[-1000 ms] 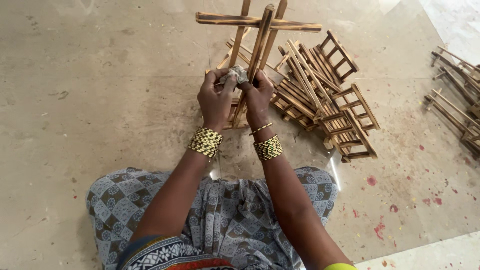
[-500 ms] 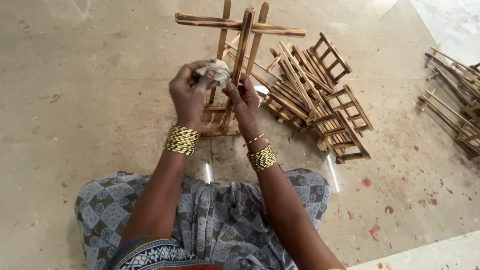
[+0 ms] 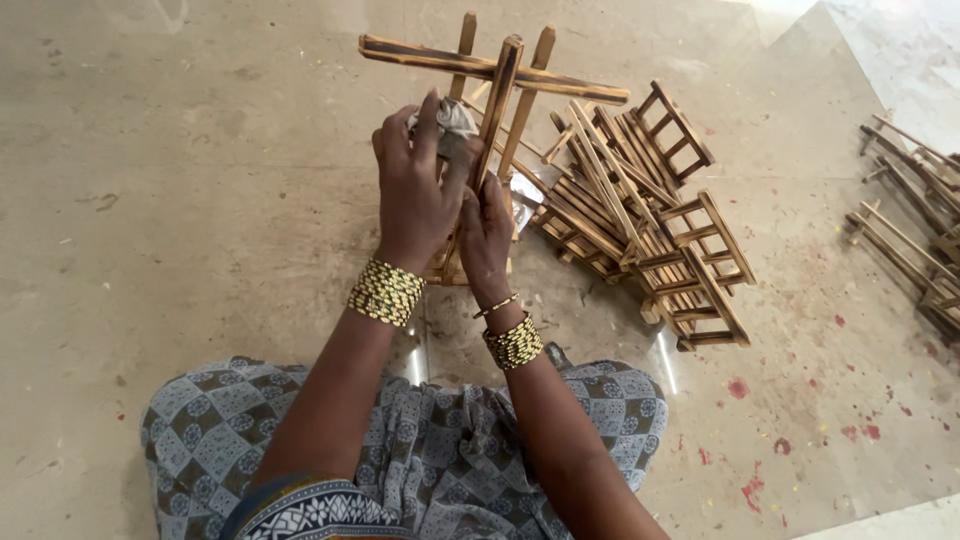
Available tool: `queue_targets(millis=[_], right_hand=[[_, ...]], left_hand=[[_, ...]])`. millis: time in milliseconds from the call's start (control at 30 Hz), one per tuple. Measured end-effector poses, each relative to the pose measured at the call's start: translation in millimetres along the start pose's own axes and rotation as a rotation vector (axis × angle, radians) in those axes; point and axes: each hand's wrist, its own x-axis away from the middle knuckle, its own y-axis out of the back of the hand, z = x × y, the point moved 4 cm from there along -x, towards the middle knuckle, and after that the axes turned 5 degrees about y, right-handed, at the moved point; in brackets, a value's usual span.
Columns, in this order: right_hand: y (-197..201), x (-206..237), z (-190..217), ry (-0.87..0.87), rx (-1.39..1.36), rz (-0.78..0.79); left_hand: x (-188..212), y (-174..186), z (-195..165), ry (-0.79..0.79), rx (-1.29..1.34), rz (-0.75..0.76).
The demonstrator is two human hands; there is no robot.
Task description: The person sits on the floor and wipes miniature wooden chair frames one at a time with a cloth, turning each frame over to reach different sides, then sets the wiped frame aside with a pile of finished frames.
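Observation:
A small frame of scorched wooden sticks (image 3: 497, 72) stands upright in front of me, with a long crossbar across its top. My left hand (image 3: 417, 190) presses a crumpled grey cloth (image 3: 452, 120) against one of the upright sticks. Lower down, my right hand (image 3: 487, 232) grips the same frame by its uprights. Both wrists carry stacks of gold and green bangles.
A heap of similar wooden ladder-like frames (image 3: 640, 215) lies on the stone floor just right of my hands. More stick frames (image 3: 915, 225) lie at the right edge. Red stains (image 3: 742, 388) mark the floor at lower right. My patterned skirt (image 3: 430, 455) covers my knees.
My left hand with the cloth has slid up along the stick from low on the frame to near the crossbar. The right hand has stayed gripping the frame's lower part.

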Motion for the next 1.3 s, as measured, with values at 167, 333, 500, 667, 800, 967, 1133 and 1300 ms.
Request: queue_targets(millis=[167,333,500,667,800,967,1133,1300], right_hand=[[1,1,-7,-0.097,-0.162,0.017],[-1,-2,4,-0.109,-0.176,0.049],[-2,-7,16,-0.178,-0.097,0.028],[-3,-9,35,-0.006,0.270,-0.042],[-1,-10,34,-0.042,0.365,-0.071],[2,-14,25,-0.002,0.109,-0.032],[-1,-17,21,0.116,0.384,-0.041],[-1,-18,21,0.060,0.365,-0.047]], left_hand=[[-6,-8,3,0.057,0.014,-0.035],[8,-19,24,0.063,0.027,-0.029],[40,-32,56,0.195,0.033,0.032],[53,-41,75,0.195,0.046,0.062],[34,-41,72,0.199,0.154,0.042],[-52,-62,49,0.103,0.210,-0.083],[-42,-51,39,0.045,0.222,-0.151],[14,-41,57,0.148,0.087,-0.050]])
